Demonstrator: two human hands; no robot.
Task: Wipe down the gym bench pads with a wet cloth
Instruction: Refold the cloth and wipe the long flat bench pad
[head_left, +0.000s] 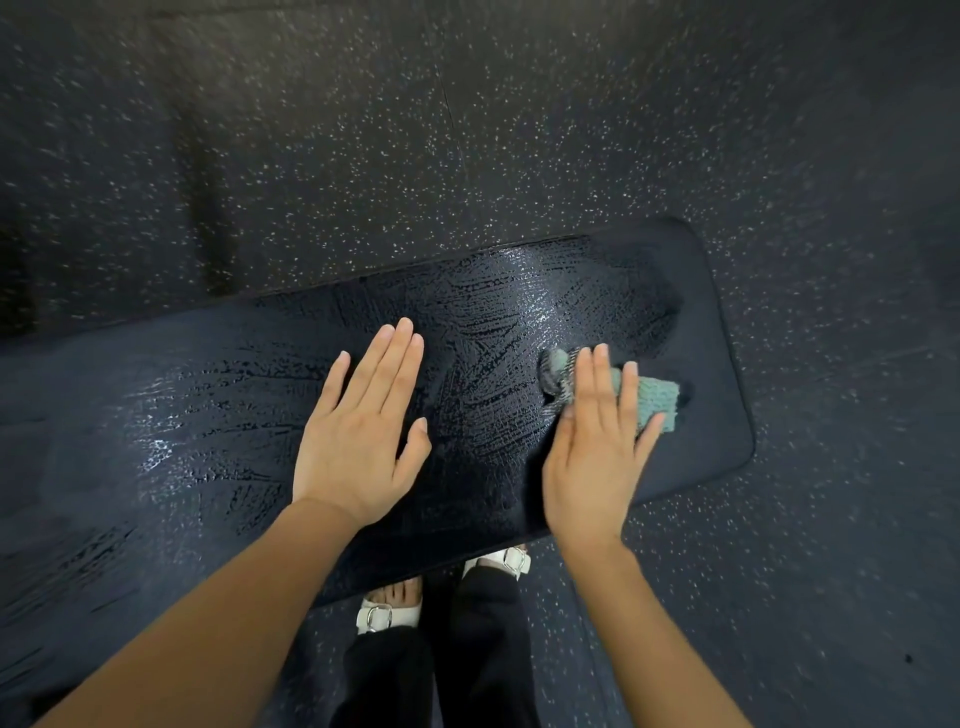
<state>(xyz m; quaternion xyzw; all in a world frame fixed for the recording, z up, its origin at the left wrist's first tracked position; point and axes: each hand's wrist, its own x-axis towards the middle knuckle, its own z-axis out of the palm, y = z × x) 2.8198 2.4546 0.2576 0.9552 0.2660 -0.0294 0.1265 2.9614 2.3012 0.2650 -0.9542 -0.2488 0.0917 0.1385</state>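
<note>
Head view is looking straight down: the right hand (592, 457), fingers straight, is pressing a teal cloth (657, 397) flat onto the dark bench pad (719, 364) near its rounded right end. The left hand (358, 441) is lying spread and flat on the pad's wet, streaked middle, apart from the cloth.

- We list one bench pad (208, 415): dark, long, with rounded corners, lying flat across the view. Wet streaks glisten over its middle and left; its right end is matt.
- We list one cloth (657, 397): teal with a grey bunched part, crumpled, lying on the pad near its right end under the right hand's (592, 452) straight fingers.
</note>
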